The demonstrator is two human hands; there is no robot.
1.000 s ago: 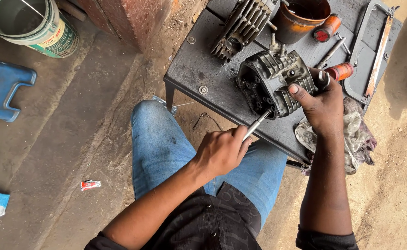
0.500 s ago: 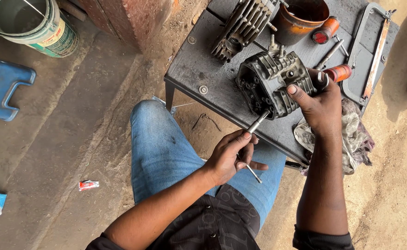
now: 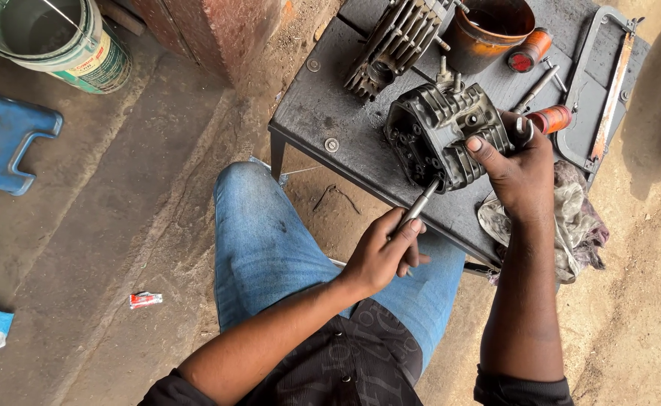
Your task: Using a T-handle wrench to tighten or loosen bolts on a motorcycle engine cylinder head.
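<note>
Grey cast metal, grimy and ribbed with fins: the cylinder head sat near the edge of the dark metal table, around one o'clock in view. The right hand clasped its three o'clock side, thumb pressed on the fins. The left hand was closed round a slim steel tool, tip meeting the head's underside at six o'clock.

Dusty concrete floor, brick pillar, daylight.
</note>
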